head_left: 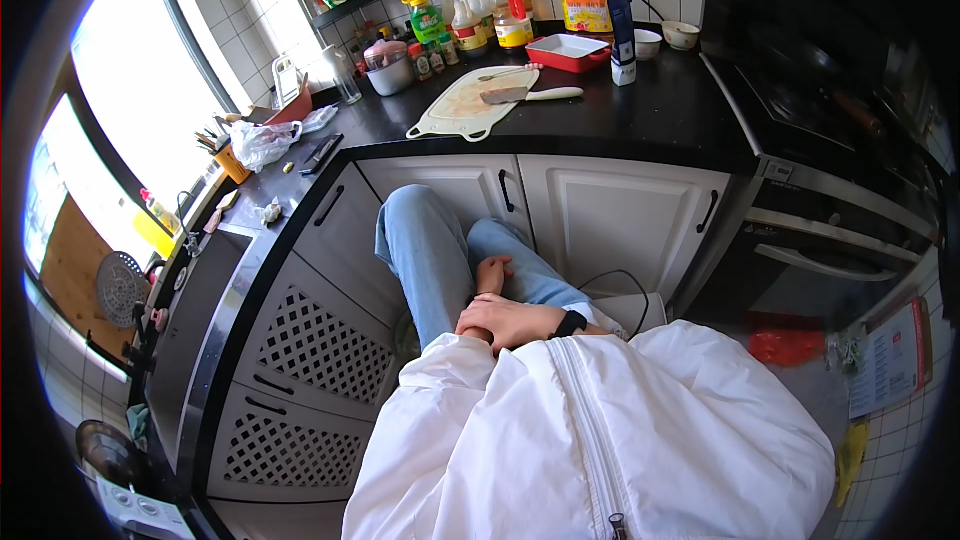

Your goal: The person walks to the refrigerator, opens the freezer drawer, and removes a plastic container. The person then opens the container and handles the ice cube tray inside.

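At far left, the sink [212,325] is set under the window, probably for light. Along its edge of the bench [370,130], an orange utensil holder [234,166] keeps sticks upright, likely for easy picking, with a plastic bag [265,144] slumped just beside it. The pot [391,78] sits back in the corner, seemingly to spare the front. The jeans [415,240] are bent at the knees against the cabinets, which suggests a seated person; both hands rest there. The cutting board [452,108] lies flat near the front edge, within apparent reach, bottles [468,32] standing behind it. The left hand [493,274] lies on the lap, its fingers partly hidden, so I cannot tell how they are curled. The right hand [512,321] is laid across the left wrist, perhaps for rest; whether its fingers grip is unclear. The cleaver [530,95] lies partly on the board, its handle pointing right, clear of the surface's middle. Farther right, 2 bowls [680,35] stand against the wall.
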Demonstrator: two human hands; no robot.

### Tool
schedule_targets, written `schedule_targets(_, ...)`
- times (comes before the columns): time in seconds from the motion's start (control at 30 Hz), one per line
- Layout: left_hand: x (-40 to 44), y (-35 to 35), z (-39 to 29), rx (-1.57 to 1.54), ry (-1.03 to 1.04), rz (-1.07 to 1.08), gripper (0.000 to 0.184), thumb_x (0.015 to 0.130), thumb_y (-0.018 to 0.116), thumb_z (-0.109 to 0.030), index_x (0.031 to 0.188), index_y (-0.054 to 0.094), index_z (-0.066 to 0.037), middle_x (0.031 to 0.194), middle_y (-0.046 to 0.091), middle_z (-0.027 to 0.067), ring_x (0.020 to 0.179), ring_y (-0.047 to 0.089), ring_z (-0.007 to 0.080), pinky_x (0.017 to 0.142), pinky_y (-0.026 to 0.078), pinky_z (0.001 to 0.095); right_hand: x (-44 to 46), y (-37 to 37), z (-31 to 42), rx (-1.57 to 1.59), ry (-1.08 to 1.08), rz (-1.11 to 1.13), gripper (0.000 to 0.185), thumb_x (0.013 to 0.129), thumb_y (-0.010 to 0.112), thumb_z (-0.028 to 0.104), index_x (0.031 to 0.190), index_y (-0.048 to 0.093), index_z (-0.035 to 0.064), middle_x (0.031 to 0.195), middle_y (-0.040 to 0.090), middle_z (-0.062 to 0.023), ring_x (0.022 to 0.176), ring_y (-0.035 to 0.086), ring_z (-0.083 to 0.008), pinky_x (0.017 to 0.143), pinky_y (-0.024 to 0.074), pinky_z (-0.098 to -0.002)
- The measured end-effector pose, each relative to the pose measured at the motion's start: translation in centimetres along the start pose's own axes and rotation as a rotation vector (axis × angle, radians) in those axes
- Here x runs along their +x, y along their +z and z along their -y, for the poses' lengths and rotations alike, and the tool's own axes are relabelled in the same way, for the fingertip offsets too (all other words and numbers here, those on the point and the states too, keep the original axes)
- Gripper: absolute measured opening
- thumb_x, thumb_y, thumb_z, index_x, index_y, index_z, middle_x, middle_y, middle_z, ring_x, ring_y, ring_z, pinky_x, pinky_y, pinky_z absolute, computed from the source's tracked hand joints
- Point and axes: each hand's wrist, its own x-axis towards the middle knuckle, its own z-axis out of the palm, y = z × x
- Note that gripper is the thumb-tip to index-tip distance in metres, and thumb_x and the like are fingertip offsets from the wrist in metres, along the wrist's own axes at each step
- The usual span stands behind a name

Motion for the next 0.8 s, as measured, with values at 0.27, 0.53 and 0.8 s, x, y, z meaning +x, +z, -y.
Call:
schedule_targets(0.27,-0.2,-0.1,-0.4,0.016,-0.021,0.006,0.029,0.086,0.042,-0.011,0.094,0.068,-0.001,0.067,0.065,0.0114,0.063,0.060,0.0185,0.065,0.048,0.0296,-0.1,-0.1,0.2,-0.008,-0.011,-0.029,0.051,0.059,0.075,0.018,0.106,0.060,0.0064,0.111,0.058,-0.0093,0.112,0.046,-0.0286,0.104,0.0276,-0.0380)
schedule_targets(0.53,0.3,0.1,0.6,0.043,0.006,-0.027,0.029,0.085,0.042,-0.011,0.095,0.068,-0.001,0.067,0.065,0.0117,0.063,0.061,0.0188,0.064,0.048,0.0294,-0.1,-0.1,0.1,-0.020,-0.023,-0.025,0.050,0.060,0.074,0.018,0.107,0.060,0.0064,0.111,0.058,-0.0091,0.113,0.045,-0.0282,0.104,0.0282,-0.0375)
schedule_targets(0.8,0.3,0.1,0.5,0.024,-0.020,-0.022,0.029,0.085,0.042,-0.010,0.095,0.068,-0.001,0.068,0.065,0.0118,0.063,0.061,0.0187,0.063,0.048,0.0295,0.0,0.0,0.1,0.011,0.011,-0.009,0.052,0.059,0.073,0.020,0.108,0.059,0.0058,0.112,0.057,-0.0091,0.115,0.045,-0.0272,0.107,0.0222,-0.0393)
